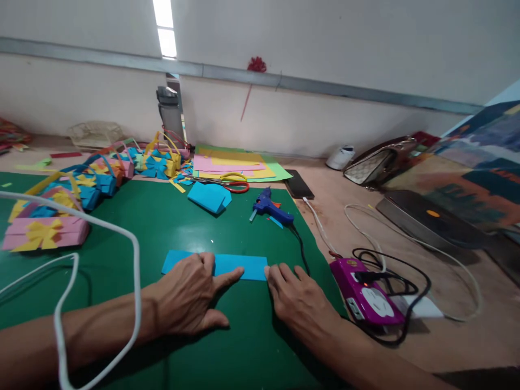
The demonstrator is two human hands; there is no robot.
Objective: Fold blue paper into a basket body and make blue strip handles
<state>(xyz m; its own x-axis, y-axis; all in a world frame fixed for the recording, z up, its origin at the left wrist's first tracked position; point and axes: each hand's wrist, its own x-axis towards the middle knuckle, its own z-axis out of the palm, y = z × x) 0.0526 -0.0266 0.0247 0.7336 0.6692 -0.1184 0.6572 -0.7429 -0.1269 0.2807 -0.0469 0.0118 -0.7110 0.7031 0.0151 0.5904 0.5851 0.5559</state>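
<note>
A folded blue paper strip (254, 266) lies flat on the green mat (162, 309). My left hand (190, 295) rests over its left part, index finger stretched along the paper and thumb spread out below, off the paper. Its other fingers are curled against the strip. At the right end, my right hand (298, 298) has its bent fingertips bunched at the paper's edge; the underside of this hand is hidden. Farther back on the mat lie another folded blue paper (208, 197) and a blue glue gun (268, 206).
Several paper baskets (49, 233) with bows line the left. Colored sheets (235, 162), scissors (233, 184) and a phone (299, 185) lie at the back. On the right sits a purple power strip (368, 295) with cords. A white looped cable (136, 271) crosses the left foreground.
</note>
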